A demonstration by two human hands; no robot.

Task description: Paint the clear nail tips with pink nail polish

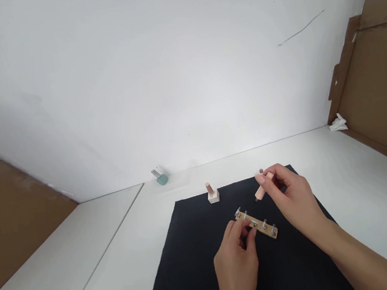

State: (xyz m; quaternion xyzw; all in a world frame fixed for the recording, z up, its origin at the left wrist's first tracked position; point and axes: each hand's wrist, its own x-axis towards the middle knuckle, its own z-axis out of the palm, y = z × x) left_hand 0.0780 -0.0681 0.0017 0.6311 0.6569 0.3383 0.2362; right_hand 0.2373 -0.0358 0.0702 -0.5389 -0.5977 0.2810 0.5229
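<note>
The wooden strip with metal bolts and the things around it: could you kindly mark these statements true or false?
1. The right hand grips a pale wooden dowel. True.
2. The left hand holds the dowel. False: it is at the wooden strip with metal bolts.
3. A small block with upright peg stands on the black cloth. True.
4. The teal object lies on the cloth. False: it is beyond the cloth, on the white surface.

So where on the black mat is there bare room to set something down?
Bare mat lies left of the bolted wooden strip and left hand, below the peg block. It's crowded at the strip, beside the right hand.
</note>
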